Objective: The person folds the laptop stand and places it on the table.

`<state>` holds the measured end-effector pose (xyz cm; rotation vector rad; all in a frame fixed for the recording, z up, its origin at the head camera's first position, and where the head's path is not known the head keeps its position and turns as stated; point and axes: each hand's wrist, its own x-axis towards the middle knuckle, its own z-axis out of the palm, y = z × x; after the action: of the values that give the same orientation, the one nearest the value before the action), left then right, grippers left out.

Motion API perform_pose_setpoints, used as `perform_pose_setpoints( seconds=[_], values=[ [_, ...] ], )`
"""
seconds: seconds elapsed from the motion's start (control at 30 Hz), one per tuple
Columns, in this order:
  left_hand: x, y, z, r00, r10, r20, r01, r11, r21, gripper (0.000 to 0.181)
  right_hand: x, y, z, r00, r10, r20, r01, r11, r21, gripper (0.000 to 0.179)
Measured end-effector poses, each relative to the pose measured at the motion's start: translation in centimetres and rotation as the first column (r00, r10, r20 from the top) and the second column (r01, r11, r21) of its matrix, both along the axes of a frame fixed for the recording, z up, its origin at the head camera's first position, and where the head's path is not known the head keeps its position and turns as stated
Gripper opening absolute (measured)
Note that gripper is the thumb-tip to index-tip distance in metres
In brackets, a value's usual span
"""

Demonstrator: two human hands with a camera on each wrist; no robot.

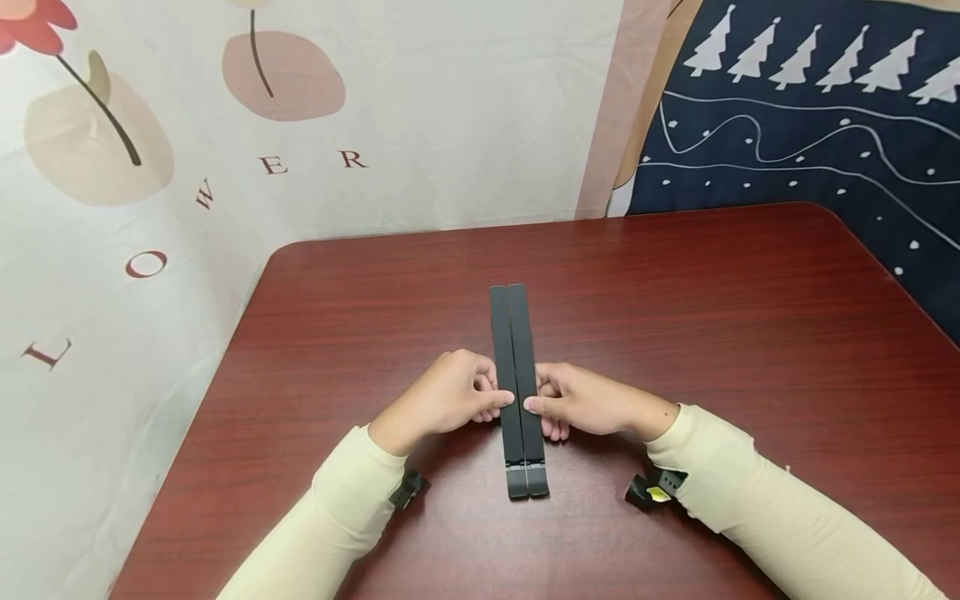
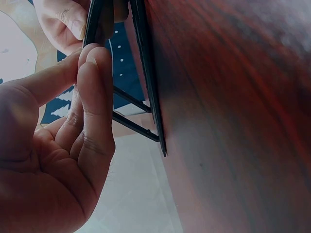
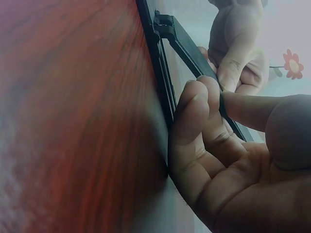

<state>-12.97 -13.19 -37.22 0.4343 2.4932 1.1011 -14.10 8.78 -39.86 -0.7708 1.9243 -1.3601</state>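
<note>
A black folding stand [image 1: 517, 333] made of two long bars side by side lies lengthwise in the middle of the dark red table [image 1: 712, 333]. My left hand [image 1: 491, 402] pinches the left bar from its outer side, thumb on top and fingers curled under. On the other side my right hand [image 1: 542, 405] pinches the right bar the same way. The left wrist view shows my left hand [image 2: 85, 82] gripping an upper bar [image 2: 93, 24] raised slightly off the lower bar [image 2: 148, 87]. In the right wrist view my right hand [image 3: 206, 109] curls round the raised bar [image 3: 187, 48].
A pale flower-print cloth [image 1: 187, 208] hangs behind and to the left of the table. At the right hangs a dark blue cloth with white trees [image 1: 810, 125]. Bare tabletop lies all around the stand.
</note>
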Motion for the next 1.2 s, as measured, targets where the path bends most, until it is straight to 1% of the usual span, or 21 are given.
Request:
perform_pose_setpoints(
  seconds=[0.4,0.67,0.87,1.03,1.1,1.2],
  values=[
    [-0.1,0.0,0.0,1.0,-0.016,-0.019,0.016,1.0,0.003,0.023,-0.2,0.0,-0.1,1.0,0.002,-0.003,-0.002,1.0,-0.004,0.012],
    [-0.2,0.0,-0.1,1.0,-0.016,-0.012,0.016,1.0,-0.002,0.022,-0.2,0.0,-0.2,1.0,-0.001,0.005,0.001,1.0,-0.001,0.011],
    [-0.3,-0.1,-0.3,1.0,-0.024,-0.011,0.024,1.0,-0.012,0.022,-0.2,0.0,-0.2,1.0,-0.02,0.009,0.019,1.0,0.018,0.011],
    [-0.5,-0.3,-0.2,0.999,-0.033,-0.001,0.033,0.999,-0.003,0.022,-0.5,0.2,0.0,1.0,-0.025,-0.01,0.026,0.998,0.052,0.011],
    [-0.6,-0.5,-0.1,0.999,-0.033,0.007,0.033,0.999,-0.002,0.021,-0.8,0.4,0.2,0.999,-0.038,-0.03,0.04,0.997,0.069,0.014],
    [-0.7,-0.6,-0.1,0.999,-0.045,0.014,0.045,0.999,-0.015,0.021,-1.1,0.7,0.5,0.994,-0.091,-0.059,0.096,0.992,0.086,0.016]
  ],
)
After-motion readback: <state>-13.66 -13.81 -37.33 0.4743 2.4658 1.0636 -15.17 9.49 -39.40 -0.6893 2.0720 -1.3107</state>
